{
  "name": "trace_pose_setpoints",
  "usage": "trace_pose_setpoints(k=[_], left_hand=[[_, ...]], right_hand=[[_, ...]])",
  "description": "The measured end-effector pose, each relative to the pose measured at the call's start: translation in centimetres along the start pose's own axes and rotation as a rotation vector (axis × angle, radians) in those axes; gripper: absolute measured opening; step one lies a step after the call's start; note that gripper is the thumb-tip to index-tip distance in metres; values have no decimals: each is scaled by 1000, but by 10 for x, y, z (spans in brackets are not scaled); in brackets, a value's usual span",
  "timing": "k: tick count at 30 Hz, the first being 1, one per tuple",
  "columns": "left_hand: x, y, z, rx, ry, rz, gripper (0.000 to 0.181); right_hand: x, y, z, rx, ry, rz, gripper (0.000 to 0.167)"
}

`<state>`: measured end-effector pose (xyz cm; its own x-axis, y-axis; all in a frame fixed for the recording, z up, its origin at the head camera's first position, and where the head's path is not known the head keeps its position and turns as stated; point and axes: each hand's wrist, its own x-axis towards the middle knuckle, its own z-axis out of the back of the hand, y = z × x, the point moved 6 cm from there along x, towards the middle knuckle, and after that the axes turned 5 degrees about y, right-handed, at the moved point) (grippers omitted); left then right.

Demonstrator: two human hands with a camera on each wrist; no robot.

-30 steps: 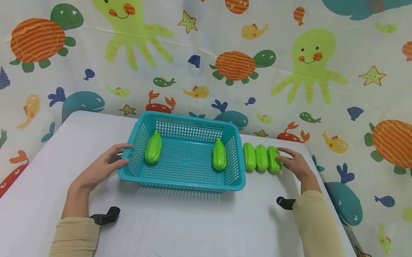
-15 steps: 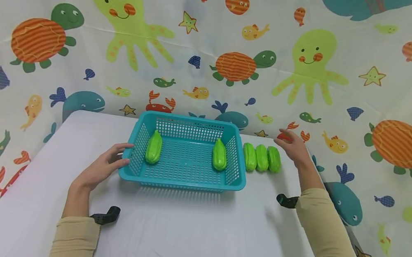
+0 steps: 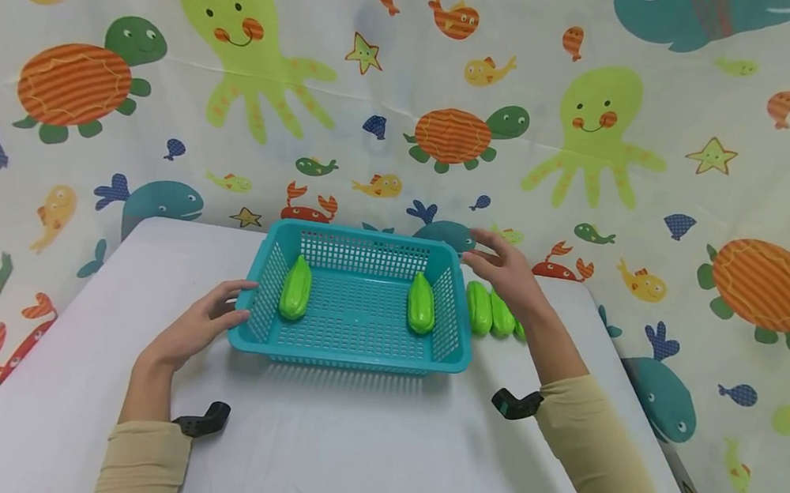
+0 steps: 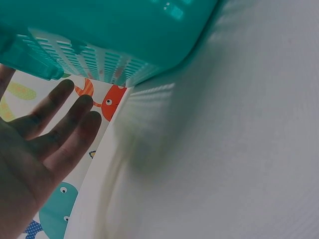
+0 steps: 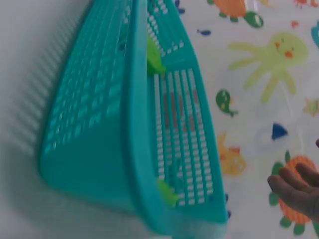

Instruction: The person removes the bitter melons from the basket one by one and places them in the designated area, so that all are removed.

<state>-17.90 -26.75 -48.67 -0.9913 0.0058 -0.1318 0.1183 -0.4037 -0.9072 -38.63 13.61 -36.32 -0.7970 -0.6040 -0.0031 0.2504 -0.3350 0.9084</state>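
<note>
In the head view, a teal plastic basket [image 3: 357, 306] stands on the white table. Two glossy green, elongated vegetables lie in it, one at the left [image 3: 295, 291] and one at the right [image 3: 421, 305]. My left hand [image 3: 198, 323] is at the basket's left rim with loosely bent fingers; the left wrist view shows its fingers [image 4: 75, 144] extended beside the wall, gripping nothing. My right hand [image 3: 507, 273] hovers near the basket's back right corner, fingers apart and holding nothing. Below it, three ribbed green vegetables [image 3: 479, 308] lie in a row, the rightmost partly hidden by the wrist.
A white cloth curtain [image 3: 415, 42] printed with sea animals hangs behind and beside the table [image 3: 347, 448]. A black wrist camera [image 3: 203, 420] sits on the left forearm and another camera [image 3: 517, 405] on the right.
My right hand has left the rightmost ribbed vegetable, risen and moved left toward the basket, with nothing in it. The left hand stays by the rim. The head view has tilted slightly.
</note>
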Motion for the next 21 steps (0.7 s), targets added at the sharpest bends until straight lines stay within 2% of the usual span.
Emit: trace_pose_setpoints(k=[5, 11, 17, 21], left_hand=[[-1, -2, 0, 9, 0, 1, 64], [-2, -1, 0, 15, -11, 4, 64], [-2, -1, 0, 9, -6, -6, 63], [-2, -2, 0, 23, -7, 1, 64]], right_hand=[[1, 28, -34, 25, 102, 17, 65], [22, 51, -56, 18, 126, 69, 61], [50, 60, -66, -76, 114, 104, 57], [68, 58, -79, -134, 162, 105, 54]])
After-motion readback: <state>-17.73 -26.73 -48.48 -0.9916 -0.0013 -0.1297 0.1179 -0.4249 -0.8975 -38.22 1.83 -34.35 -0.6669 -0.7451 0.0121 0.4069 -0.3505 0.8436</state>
